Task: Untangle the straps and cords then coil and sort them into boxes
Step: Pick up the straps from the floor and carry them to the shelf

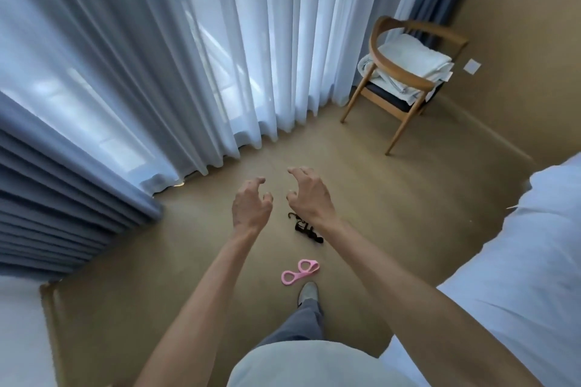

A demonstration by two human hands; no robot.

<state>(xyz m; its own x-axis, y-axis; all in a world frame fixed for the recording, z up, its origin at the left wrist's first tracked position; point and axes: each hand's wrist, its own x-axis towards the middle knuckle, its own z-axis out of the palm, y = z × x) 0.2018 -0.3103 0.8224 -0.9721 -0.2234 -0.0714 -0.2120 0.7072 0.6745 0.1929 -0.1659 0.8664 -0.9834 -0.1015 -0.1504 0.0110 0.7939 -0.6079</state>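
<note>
Both arms stretch forward over the tan floor. My left hand [250, 206] and my right hand [309, 193] hover side by side with fingers loosely curled, holding nothing. A tangled black strap or cord [306, 228] lies on the floor just below my right wrist, partly hidden by it. A pink figure-eight band [300, 272] lies on the floor nearer to me, right in front of my shoe [308, 292]. No boxes are in view.
White sheer curtains [188, 56] and blue drapes [47, 214] line the far and left sides. A wooden chair [405, 85] with folded white linen stands at the back right by the wall. A white bed edge [518, 261] fills the right side.
</note>
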